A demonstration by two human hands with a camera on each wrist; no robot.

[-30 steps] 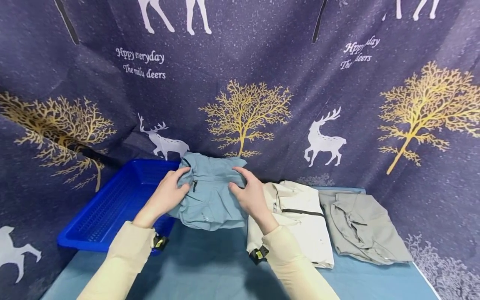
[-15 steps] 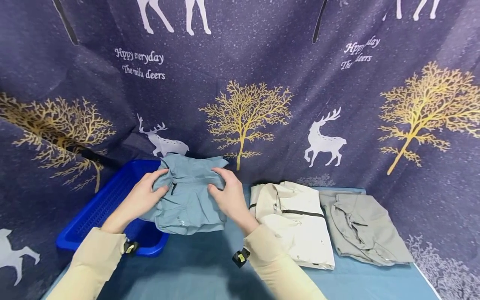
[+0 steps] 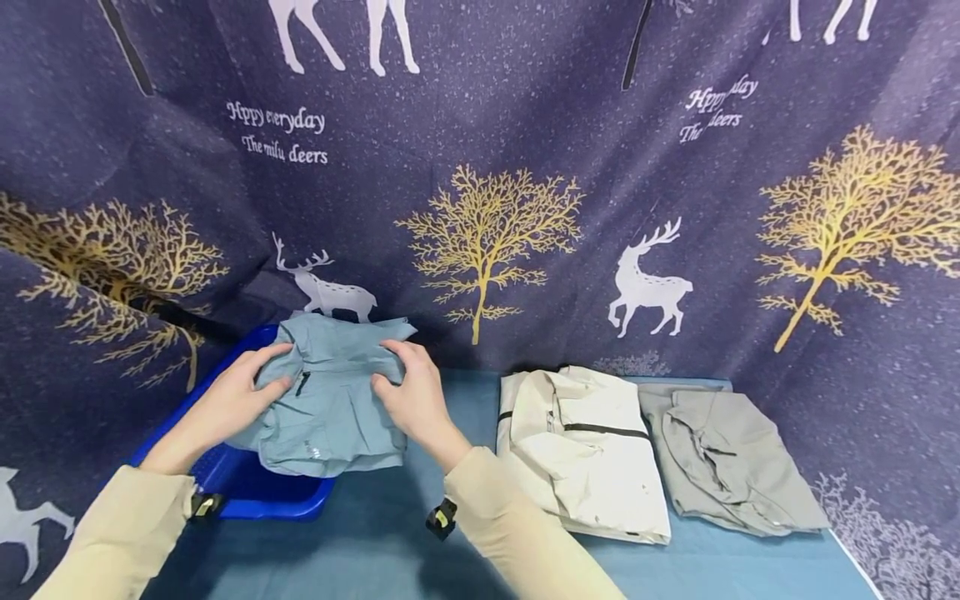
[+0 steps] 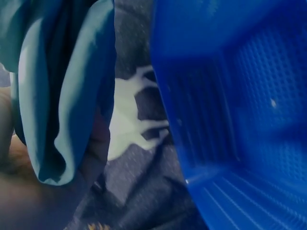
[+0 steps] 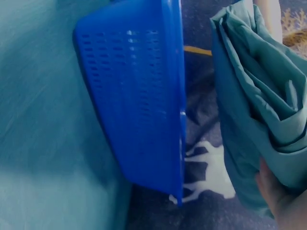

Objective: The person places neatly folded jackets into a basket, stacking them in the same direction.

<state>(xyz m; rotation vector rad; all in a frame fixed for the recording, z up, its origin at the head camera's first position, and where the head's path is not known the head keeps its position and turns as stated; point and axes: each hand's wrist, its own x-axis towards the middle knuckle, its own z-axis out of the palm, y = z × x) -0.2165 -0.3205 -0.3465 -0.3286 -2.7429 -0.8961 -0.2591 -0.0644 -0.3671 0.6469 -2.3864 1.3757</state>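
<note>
Okay, we've got a folded blue-green garment [image 3: 337,404] held up over the right part of the blue basket [image 3: 270,508], apart from its rim. Thin, smooth, lightly creased fabric; short dark zip pull [image 3: 303,383] on the front, layers bunched in soft loops at the sides in both wrist views. Left hand [image 3: 236,398] grips the edge above the basket, thumb in front; right hand [image 3: 420,396] grips the opposite edge, just right of the basket, thumb in front too. Both sets of fingers are curled round cloth, holding it. We tag the basket as hard glossy plastic, flared walls with rows of small slots, ribbed floor showing inside in the left wrist view. Well right of the basket: an off-white folded garment [image 3: 600,487] with black stripes, and beyond that a grey folded one [image 3: 750,467], wrinkled. Blue cloth [image 3: 360,550] lies under the basket; printed dark fabric [image 3: 540,100] hangs behind it
</note>
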